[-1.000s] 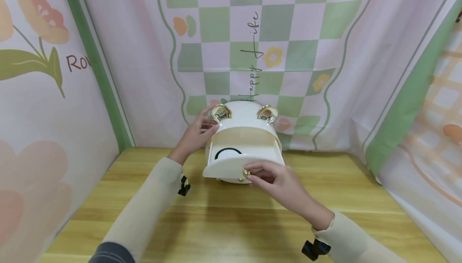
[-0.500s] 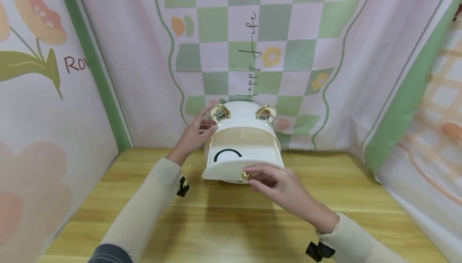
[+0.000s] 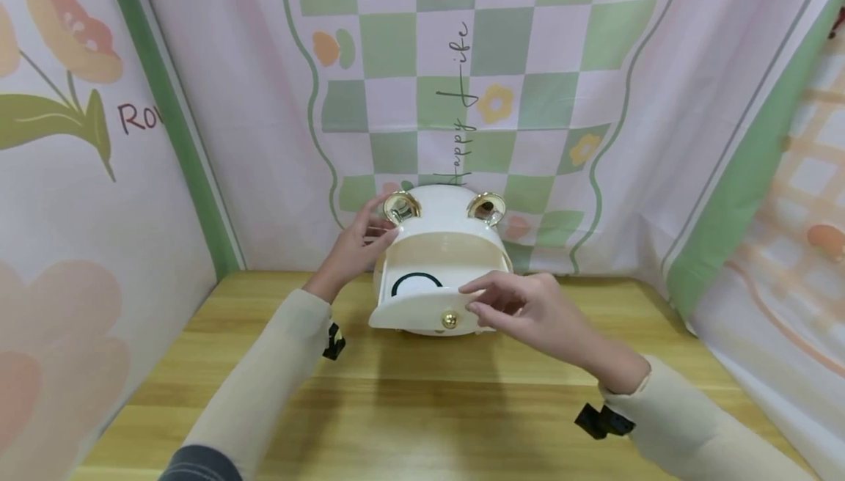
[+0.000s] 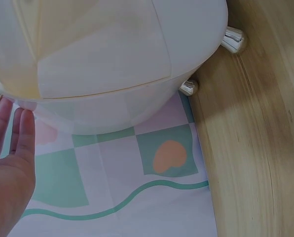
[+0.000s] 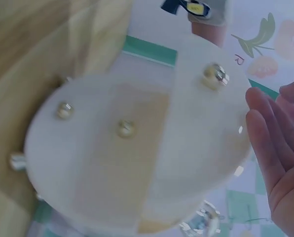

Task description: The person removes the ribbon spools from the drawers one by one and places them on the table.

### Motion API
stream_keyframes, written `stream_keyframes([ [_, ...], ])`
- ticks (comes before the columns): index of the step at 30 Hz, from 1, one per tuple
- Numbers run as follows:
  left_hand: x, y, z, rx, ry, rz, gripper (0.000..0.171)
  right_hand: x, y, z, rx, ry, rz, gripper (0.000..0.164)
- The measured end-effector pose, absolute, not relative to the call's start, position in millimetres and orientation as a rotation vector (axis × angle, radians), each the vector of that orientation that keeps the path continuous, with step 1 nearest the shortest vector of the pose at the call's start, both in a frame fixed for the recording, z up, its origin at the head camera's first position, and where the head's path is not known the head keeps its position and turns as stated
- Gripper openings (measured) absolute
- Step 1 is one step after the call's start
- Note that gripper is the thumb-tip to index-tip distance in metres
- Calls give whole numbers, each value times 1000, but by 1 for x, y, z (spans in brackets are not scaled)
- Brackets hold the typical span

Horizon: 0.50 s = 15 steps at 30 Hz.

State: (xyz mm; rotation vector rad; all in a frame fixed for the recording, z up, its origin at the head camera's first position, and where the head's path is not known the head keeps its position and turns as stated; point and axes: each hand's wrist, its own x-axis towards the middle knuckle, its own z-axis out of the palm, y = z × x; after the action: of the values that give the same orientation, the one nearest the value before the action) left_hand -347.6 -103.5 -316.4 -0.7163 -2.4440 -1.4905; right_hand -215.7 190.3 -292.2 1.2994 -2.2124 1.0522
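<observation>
A white storage box [image 3: 445,206] with two gold ring-shaped ears [image 3: 401,207] stands on the table against the curtain. Its upper drawer [image 3: 409,310] is pulled out, and a dark green ring [image 3: 417,276] lies partly visible inside. My left hand [image 3: 356,250] touches the box's left side below the ear; in the left wrist view its fingers [image 4: 24,133] look fairly straight. Near the right end of the drawer front is my right hand [image 3: 538,312], off the gold knob [image 3: 450,319], fingers loosely bent with nothing between them. Whether its fingertips touch the drawer edge, I cannot tell.
A wooden table [image 3: 422,408] spreads in front of the box. Patterned cloth [image 3: 396,100] hangs close behind and along both sides. Two more gold knobs [image 5: 126,128] and short metallic feet [image 5: 18,161] show on the box below the drawer in the right wrist view.
My right hand has let go of the gold knob and moved up and to the right. The drawer came out slightly earlier, then stays put. My left hand holds its place.
</observation>
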Motion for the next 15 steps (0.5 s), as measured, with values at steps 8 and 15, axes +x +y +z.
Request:
stream_keyframes([
  [8, -347, -103, -316, -711, -2437, -1500, 64, -236, 192, -261, 1317, -2157, 825, 23],
  [15, -347, -103, -317, -698, -2441, -1502, 65, -257, 185, -245, 1407, -2216, 692, 20],
])
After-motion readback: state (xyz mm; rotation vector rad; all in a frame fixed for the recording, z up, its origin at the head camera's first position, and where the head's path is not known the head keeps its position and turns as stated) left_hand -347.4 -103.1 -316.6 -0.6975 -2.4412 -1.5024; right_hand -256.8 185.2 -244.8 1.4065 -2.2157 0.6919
